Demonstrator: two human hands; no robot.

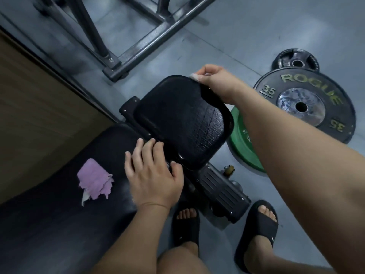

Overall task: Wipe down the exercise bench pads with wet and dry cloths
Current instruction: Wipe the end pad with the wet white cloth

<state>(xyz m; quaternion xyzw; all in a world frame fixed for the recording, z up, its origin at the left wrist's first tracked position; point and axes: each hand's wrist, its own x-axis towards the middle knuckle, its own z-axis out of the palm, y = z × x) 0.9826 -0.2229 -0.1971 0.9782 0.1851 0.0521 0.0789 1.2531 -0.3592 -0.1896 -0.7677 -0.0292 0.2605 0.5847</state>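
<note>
Looking down on a black gym bench here. Got the small seat pad (183,119) dead centre of frame, tipped up a bit, long axis going lower left to upper right, far end pointing toward the weight plates. Long back pad (59,214) at lower left on the same diagonal, running off the bottom left corner. Right hand (215,82) up at top centre on the far corner of the seat pad, fingers curled, pinching a whitish cloth (194,76) against the edge. Only a scrap of it peeking out, so can't tell much more. Left hand (152,175) open, fingers spread and lying flat right over the gap between the two pads, thumb against the near edge of the seat pad. Purple cloth (94,180) lying loose on the back pad just left of that hand, not touching it, long side roughly up-down in frame, ragged end toward the bottom with a white corner poking out. Over on the right: big black 35 plate (304,103), green plate (243,139) partly hidden behind the right forearm, smaller black plate (296,60) above. Grey metal frame (138,46) across the top. Black sandals (258,220) at the bottom.
</note>
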